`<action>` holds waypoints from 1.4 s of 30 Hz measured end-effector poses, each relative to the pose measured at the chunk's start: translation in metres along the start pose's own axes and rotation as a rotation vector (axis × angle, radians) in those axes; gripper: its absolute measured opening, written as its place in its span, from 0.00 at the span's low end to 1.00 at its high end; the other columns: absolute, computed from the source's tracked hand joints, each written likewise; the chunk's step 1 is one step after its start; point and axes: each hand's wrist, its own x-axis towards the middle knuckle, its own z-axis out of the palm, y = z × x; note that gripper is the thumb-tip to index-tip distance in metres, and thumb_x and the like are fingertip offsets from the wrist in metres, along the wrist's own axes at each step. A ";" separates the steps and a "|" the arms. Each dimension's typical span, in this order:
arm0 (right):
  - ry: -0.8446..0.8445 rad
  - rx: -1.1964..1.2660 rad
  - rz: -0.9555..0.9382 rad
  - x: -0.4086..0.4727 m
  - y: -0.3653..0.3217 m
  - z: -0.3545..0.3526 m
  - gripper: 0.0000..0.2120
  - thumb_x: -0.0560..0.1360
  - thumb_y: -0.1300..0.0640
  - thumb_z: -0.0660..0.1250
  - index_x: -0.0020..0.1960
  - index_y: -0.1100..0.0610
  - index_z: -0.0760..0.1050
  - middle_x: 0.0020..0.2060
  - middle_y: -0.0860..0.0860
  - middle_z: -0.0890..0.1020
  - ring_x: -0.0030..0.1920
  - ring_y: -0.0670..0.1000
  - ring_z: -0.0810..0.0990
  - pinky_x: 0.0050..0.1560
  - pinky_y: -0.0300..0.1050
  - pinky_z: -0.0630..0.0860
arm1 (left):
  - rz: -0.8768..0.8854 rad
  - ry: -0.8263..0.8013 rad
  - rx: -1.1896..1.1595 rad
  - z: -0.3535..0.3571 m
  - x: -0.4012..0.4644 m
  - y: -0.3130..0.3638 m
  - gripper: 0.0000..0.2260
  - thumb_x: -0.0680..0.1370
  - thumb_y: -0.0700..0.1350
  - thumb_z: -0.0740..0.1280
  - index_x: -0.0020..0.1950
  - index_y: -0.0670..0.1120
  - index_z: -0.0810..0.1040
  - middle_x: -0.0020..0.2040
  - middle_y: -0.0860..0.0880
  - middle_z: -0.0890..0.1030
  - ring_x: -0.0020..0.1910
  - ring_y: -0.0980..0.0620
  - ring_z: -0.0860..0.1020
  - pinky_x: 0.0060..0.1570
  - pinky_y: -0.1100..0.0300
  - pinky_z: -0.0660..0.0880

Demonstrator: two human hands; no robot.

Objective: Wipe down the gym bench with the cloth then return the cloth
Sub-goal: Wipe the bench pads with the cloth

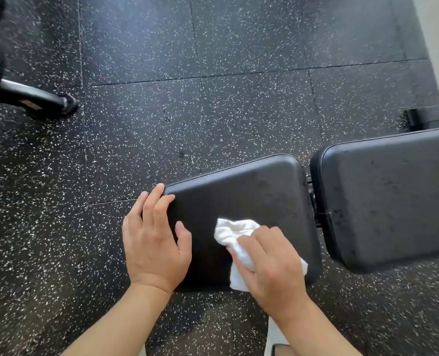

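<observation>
The black padded gym bench lies across the lower right: its seat pad (251,196) in the middle, its longer back pad (393,201) to the right, with a hinge gap between them. A crumpled white cloth (228,232) lies on the seat pad's near part. My right hand (269,263) grips the cloth and presses it down on the pad. My left hand (154,237) rests flat on the seat pad's left end, fingers straight, thumb spread toward the cloth.
Black rubber floor tiles with white flecks (187,111) surround the bench. A black metal foot of another machine (41,98) reaches in at the upper left. A dark bench base part (423,119) shows behind the back pad. A pale wall runs along the far right.
</observation>
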 end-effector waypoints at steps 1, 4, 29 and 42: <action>0.034 -0.020 0.028 0.005 0.011 -0.004 0.13 0.81 0.54 0.72 0.40 0.58 0.77 0.37 0.52 0.71 0.36 0.54 0.66 0.35 0.54 0.70 | 0.005 0.007 -0.001 0.001 0.000 -0.001 0.22 0.78 0.48 0.60 0.71 0.43 0.72 0.77 0.46 0.72 0.77 0.37 0.68 0.71 0.38 0.68; 0.160 -0.155 0.171 0.053 0.034 0.000 0.14 0.81 0.51 0.72 0.42 0.59 0.77 0.39 0.55 0.73 0.38 0.57 0.70 0.36 0.53 0.71 | 0.009 0.015 -0.001 0.002 0.000 -0.002 0.22 0.78 0.48 0.60 0.71 0.43 0.72 0.78 0.46 0.71 0.76 0.37 0.68 0.73 0.38 0.67; 0.145 -0.125 0.089 0.125 -0.027 0.043 0.10 0.75 0.56 0.76 0.41 0.59 0.77 0.39 0.57 0.76 0.38 0.59 0.74 0.35 0.55 0.72 | 0.018 0.004 0.019 0.006 -0.001 -0.007 0.23 0.77 0.48 0.60 0.72 0.44 0.72 0.79 0.47 0.70 0.77 0.38 0.67 0.71 0.38 0.67; 0.214 -0.119 0.265 0.124 0.027 0.019 0.14 0.81 0.49 0.70 0.44 0.58 0.75 0.42 0.55 0.75 0.42 0.58 0.73 0.37 0.53 0.71 | 0.020 0.015 0.013 0.005 -0.002 -0.006 0.23 0.78 0.49 0.59 0.72 0.45 0.71 0.79 0.48 0.70 0.78 0.39 0.66 0.73 0.40 0.65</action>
